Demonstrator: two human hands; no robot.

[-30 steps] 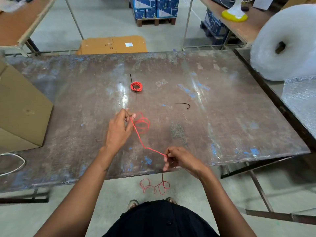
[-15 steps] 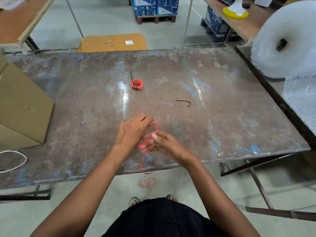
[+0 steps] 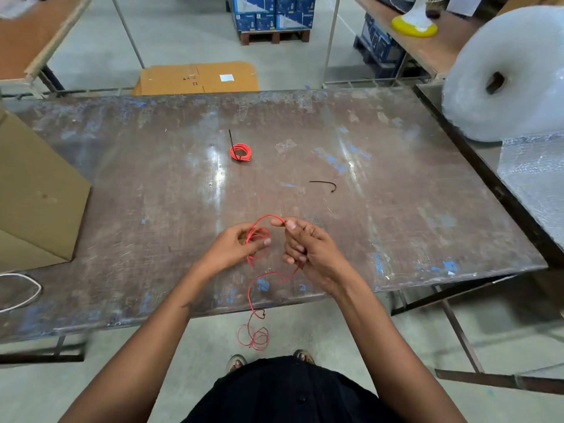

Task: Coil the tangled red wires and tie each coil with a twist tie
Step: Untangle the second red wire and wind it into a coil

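Observation:
My left hand (image 3: 236,247) grips a small coil of loops of the red wire (image 3: 257,239) just above the near part of the metal table (image 3: 396,209). My right hand (image 3: 305,244) pinches the same wire near its fingertips, where a strand arcs over to the coil. The rest of the wire runs down past the table's near edge and hangs in a tangle (image 3: 254,338) above the floor. A finished red coil (image 3: 241,152) with a black tie lies farther back. A loose black twist tie (image 3: 324,184) lies to the right of centre.
A cardboard box (image 3: 33,196) stands on the table's left side, with a white cable loop (image 3: 18,293) near its front. A big roll of bubble wrap (image 3: 506,77) sits at the right. Flattened cardboard (image 3: 198,77) lies on the floor beyond the table.
My right hand first came in to meet the left at the coil, laying a loop on it, and has now drawn slightly apart to the right. The hanging tangle has risen.

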